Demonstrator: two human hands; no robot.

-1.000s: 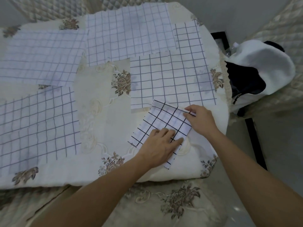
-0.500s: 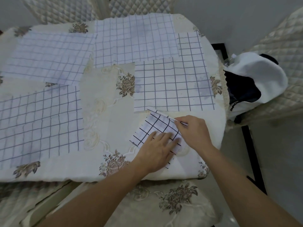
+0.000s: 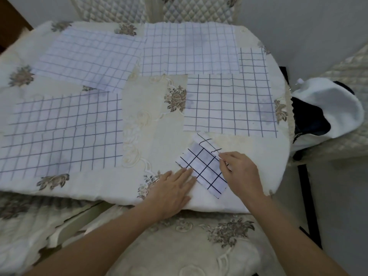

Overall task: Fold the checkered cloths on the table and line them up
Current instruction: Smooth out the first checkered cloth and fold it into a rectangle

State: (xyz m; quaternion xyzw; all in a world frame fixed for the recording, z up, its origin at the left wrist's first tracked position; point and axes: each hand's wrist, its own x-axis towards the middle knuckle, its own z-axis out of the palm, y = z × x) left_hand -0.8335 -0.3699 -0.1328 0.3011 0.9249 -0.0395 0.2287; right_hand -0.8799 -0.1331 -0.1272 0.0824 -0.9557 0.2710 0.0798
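Right hand (image 3: 241,172), lower right of centre: thumb and forefinger pinch the turned-over edge of the small checkered cloth (image 3: 203,168), the other fingers curled. Left hand (image 3: 175,186), just left of it: flat, fingers straight, fingertips pressing the cloth's left corner onto the table (image 3: 155,120); it grasps nothing.

The cloth lies at an angle near the table's front edge, lower right of centre. It has a bold dark grid. The upper-right edge is lifted and doubled back.

Step in hand, as I judge it: a further fold of this small piece, with the right hand carrying the edge over and the left anchoring. The next move calls for laying the pinched edge onto the opposite edge with grid lines matched, then pressing the crease flat. The left fingertips must slide clear first.

Outward: four large cloths lie flat and unfolded, namely the right-centre cloth (image 3: 229,104), left cloth (image 3: 63,130), upper-left cloth (image 3: 89,58) and upper-centre cloth (image 3: 189,48). A narrow piece (image 3: 252,60) lies at upper right. Most of the task looks undone; nothing is lined up yet.

Far right: a white and dark garment (image 3: 328,108) on a quilted chair. Bottom of frame: an embroidered chair seat (image 3: 199,246).

Writing, brands, labels: none readable anywhere in view
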